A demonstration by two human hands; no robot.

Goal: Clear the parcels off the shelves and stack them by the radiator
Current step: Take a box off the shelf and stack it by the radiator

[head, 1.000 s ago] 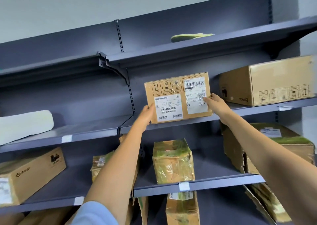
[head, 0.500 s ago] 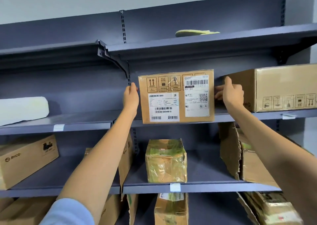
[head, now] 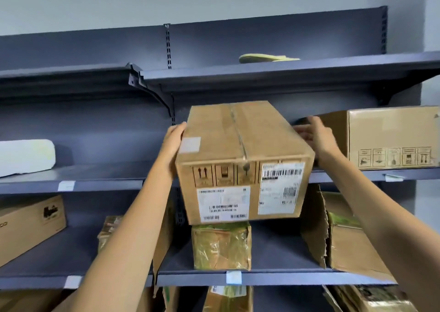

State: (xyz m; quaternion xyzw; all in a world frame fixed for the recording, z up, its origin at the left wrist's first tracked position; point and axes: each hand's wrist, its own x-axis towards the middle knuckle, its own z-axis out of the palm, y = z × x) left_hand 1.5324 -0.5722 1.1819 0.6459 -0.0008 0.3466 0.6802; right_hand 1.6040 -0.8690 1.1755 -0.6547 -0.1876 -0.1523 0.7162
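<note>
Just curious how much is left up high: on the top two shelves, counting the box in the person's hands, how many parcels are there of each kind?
Brown cardboard boxes: 2, the held box and the box on the right
White padded parcel: 1
Yellow-green flat packet: 1
Total: 4

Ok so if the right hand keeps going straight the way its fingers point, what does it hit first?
Probably the shelving's dark back panel; the right hand points inward between the held box and the neighbouring box, though depth is unclear.
</note>
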